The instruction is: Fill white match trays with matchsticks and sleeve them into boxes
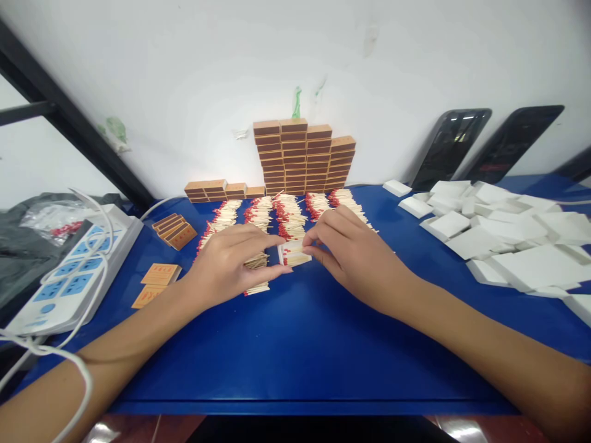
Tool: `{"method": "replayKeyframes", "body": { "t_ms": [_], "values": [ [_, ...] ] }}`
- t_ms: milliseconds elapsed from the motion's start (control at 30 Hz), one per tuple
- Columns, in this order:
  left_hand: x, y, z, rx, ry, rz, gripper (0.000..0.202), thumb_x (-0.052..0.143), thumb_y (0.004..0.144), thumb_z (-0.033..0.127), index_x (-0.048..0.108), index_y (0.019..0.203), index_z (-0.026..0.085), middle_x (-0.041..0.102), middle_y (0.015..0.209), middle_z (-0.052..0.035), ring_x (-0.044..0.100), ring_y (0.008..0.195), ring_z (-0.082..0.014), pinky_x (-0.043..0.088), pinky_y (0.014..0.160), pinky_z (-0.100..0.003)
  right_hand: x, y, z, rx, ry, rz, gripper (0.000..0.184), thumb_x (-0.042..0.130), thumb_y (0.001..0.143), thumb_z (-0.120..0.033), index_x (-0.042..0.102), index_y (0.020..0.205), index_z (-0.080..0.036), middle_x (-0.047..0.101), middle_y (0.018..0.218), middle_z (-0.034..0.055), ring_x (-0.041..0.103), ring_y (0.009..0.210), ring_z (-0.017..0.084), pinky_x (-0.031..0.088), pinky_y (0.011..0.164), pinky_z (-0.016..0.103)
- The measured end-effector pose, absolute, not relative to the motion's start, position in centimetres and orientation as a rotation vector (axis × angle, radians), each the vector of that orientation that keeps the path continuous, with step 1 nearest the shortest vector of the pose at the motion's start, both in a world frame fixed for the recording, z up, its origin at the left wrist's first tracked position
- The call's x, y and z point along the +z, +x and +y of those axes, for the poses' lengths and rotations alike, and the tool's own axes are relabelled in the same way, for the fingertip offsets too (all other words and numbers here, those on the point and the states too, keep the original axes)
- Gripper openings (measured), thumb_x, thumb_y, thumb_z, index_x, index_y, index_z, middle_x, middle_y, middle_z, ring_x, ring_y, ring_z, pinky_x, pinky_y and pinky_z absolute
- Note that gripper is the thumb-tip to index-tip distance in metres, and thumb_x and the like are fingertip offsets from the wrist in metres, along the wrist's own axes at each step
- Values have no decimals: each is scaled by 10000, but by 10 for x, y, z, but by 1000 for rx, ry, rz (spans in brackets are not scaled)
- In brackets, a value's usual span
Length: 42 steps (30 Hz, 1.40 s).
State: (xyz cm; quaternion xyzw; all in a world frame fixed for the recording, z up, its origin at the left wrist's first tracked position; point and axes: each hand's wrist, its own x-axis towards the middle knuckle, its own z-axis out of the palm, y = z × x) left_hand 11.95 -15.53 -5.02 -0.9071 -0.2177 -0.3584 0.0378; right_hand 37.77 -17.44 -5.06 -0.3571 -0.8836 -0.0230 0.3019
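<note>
A small white matchbox tray (300, 259) with some red-headed matches (292, 251) lying in it is held just above the blue table. My left hand (235, 261) grips the tray's left end between thumb and fingers. At the tray's right end, the thumb and fingers of my right hand (346, 249) are pinched together over the match sticks; the exact contact is partly hidden. Behind and beneath my hands, rows of loose matches (289, 215) lie with red heads pointing mostly away from me.
Brown matchboxes (295, 157) are stacked against the wall, with a lower row (207, 189) to their left. Orange matchboxes (159, 274) lie at left near a power strip (78, 271) and white cable. White empty trays (498, 227) are heaped at right, before two leaning phones (452, 144).
</note>
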Motion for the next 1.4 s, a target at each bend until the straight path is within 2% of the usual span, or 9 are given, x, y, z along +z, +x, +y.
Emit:
{"method": "replayKeyframes", "body": {
  "t_ms": [300, 600, 833, 967, 1100, 1400],
  "values": [
    [-48, 120, -157, -1095, -2804, -657, 368, 842, 916, 392, 730, 1183, 167, 776, 885, -68, 733, 783, -189, 589, 721, -314, -54, 373, -175, -180, -917, -2414, 215, 499, 1083, -165, 665, 950, -195, 652, 925, 125, 517, 894, 282, 476, 827, 436],
    [-49, 120, -156, -1080, -2816, -636, 377, 837, 923, 380, 730, 1195, 143, 778, 883, -76, 730, 775, -185, 588, 718, -303, -58, 373, -178, -42, -748, -2325, 157, 527, 1070, -139, 680, 1060, -176, 625, 948, 97, 527, 889, 245, 489, 823, 407],
    [-47, 114, -149, -1081, -2701, -713, 344, 850, 912, 370, 750, 1157, 151, 806, 938, -74, 761, 827, -194, 603, 776, -302, -58, 378, -172, -27, -836, -2231, 124, 569, 1044, -141, 676, 1002, -184, 641, 931, 90, 575, 894, 246, 500, 817, 401],
    [-47, 110, -145, -1061, -2620, -777, 330, 844, 918, 365, 757, 1150, 148, 813, 950, -79, 769, 857, -214, 609, 797, -316, -62, 380, -168, 113, -906, -2267, 103, 624, 1003, -133, 684, 943, -192, 642, 908, 70, 587, 901, 239, 503, 817, 388],
    [-48, 109, -143, -1041, -2606, -790, 340, 830, 928, 390, 759, 1143, 135, 816, 968, -94, 765, 848, -222, 616, 803, -336, -69, 382, -166, 238, -906, -2390, 92, 647, 1005, -167, 724, 960, -192, 652, 937, 78, 592, 961, 255, 501, 842, 395],
    [-46, 110, -145, -997, -2620, -778, 325, 814, 944, 388, 754, 1142, 138, 773, 848, -49, 734, 770, -198, 593, 739, -317, -69, 382, -166, 283, -921, -2455, 129, 624, 1028, -179, 752, 1019, -194, 656, 970, 95, 592, 970, 263, 494, 849, 405]
  ]
}}
